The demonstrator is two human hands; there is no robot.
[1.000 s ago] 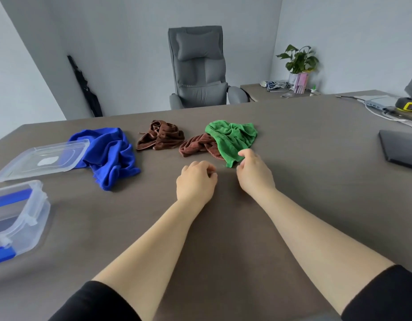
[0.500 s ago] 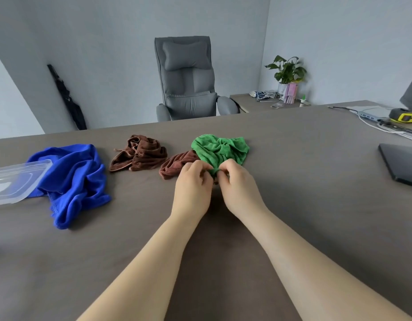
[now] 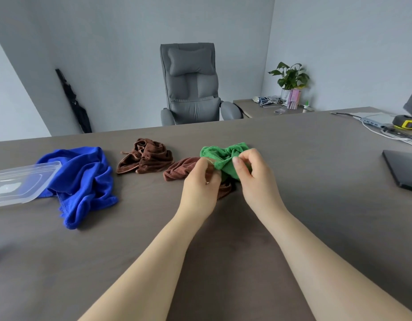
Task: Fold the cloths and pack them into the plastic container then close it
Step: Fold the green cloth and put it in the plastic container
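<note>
A crumpled green cloth (image 3: 221,156) sits mid-table, and both hands have hold of it. My left hand (image 3: 199,184) pinches its near left edge, while my right hand (image 3: 256,177) pinches its near right part. Partly under the green cloth lies a brown cloth (image 3: 179,169). Another brown cloth (image 3: 146,158) is bunched further left. A blue cloth (image 3: 84,179) is heaped at the left. The clear plastic lid (image 3: 17,184) lies at the left edge, overlapping the blue cloth. The container itself is out of view.
A grey office chair (image 3: 191,84) stands behind the table's far edge. At the right lie a dark flat device (image 3: 403,170), cables and a yellow-black tool (image 3: 407,123). A potted plant (image 3: 289,82) is on a side desk. The grey table (image 3: 223,251) stretches wide in front.
The view tilted up and the container left the frame. My left hand moved from the bare table to the green cloth, and both hands now pinch it and have lifted its near edge.
</note>
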